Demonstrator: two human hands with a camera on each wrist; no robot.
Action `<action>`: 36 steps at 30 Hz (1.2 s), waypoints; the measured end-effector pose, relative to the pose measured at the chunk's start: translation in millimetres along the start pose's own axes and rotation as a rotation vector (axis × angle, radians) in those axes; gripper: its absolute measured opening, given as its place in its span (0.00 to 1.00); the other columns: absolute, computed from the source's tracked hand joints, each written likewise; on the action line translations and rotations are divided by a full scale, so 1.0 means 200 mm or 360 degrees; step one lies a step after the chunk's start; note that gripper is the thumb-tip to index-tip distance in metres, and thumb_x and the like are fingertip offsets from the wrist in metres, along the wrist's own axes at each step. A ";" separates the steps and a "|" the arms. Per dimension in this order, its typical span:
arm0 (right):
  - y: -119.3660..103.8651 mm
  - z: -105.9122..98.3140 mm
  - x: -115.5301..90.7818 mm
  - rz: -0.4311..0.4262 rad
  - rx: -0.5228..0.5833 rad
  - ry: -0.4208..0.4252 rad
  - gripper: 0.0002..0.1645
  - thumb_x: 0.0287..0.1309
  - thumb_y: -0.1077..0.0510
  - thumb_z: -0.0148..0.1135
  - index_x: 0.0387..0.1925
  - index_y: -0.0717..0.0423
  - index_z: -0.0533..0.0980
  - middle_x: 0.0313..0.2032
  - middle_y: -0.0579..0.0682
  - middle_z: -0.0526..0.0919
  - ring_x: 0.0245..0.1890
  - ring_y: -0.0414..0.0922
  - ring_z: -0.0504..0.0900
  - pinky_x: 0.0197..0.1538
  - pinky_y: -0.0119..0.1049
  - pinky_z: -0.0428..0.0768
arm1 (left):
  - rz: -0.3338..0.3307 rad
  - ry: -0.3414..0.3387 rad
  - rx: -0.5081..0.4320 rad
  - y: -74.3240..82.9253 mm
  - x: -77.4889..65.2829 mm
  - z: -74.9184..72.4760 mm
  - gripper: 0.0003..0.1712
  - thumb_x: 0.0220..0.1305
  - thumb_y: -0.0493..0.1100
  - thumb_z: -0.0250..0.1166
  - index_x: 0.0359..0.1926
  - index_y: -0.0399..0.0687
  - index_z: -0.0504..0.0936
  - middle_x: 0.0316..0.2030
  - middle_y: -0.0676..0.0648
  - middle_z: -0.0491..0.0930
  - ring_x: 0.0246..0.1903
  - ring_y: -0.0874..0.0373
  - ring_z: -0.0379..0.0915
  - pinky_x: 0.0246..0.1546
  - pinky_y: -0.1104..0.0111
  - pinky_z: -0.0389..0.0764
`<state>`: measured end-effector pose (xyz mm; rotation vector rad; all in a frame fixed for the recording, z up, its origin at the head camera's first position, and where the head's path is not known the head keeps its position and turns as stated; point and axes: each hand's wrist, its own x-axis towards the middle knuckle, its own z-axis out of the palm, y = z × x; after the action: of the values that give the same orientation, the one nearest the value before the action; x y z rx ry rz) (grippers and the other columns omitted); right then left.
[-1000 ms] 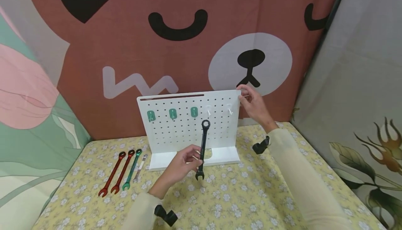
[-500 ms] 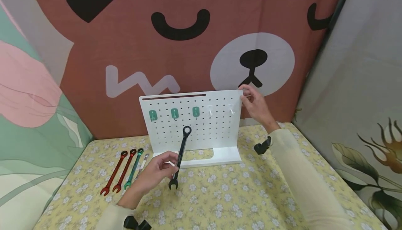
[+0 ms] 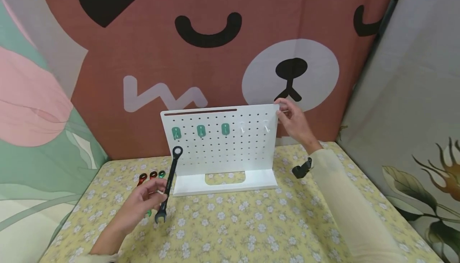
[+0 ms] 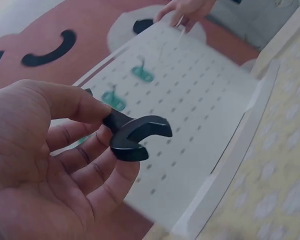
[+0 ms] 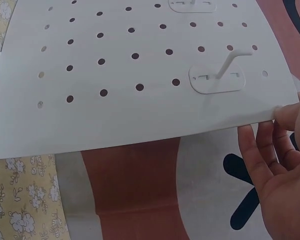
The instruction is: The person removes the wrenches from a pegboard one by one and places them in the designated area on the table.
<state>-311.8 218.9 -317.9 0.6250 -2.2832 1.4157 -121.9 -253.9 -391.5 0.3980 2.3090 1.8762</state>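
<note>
My left hand [image 3: 140, 203] pinches a black ratcheting combination wrench [image 3: 171, 179] between thumb and fingers, its ring end up and its open end [image 4: 134, 137] down. In the head view the ring end overlaps the left side of a white pegboard [image 3: 223, 147] standing on the table. The upper right corner of that board is gripped by my right hand [image 3: 296, 125], thumb in front and fingers behind in the right wrist view. Green hooks [image 3: 201, 131] and white hooks [image 5: 217, 77] line the board's upper part.
Behind my left hand lie red wrenches [image 3: 143, 177] and a green wrench [image 3: 162, 173], mostly hidden by it. A yellow floral cloth [image 3: 230, 231] covers the table. Printed curtains [image 3: 215, 75] hang close behind the board and at both sides.
My left hand has carried the black wrench leftward, from in front of the board's middle to its left edge, now covering the lying wrenches. The right hand keeps its grip on the corner.
</note>
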 end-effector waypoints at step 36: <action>-0.03 0.03 0.04 0.0011 0.0012 -0.0012 0.19 0.78 0.65 0.52 0.65 0.60 0.71 0.48 0.65 0.79 0.43 0.59 0.81 0.49 0.44 0.82 | -0.0626 0.0229 0.0483 -0.35 -0.12 -0.70 0.29 0.82 0.44 0.51 0.69 0.21 0.63 0.60 0.30 0.71 0.58 0.43 0.72 0.56 0.42 0.75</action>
<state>-315.5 209.4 -311.1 0.6261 -2.2893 1.4281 -145.8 -405.2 -431.6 -0.1619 2.5390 1.4167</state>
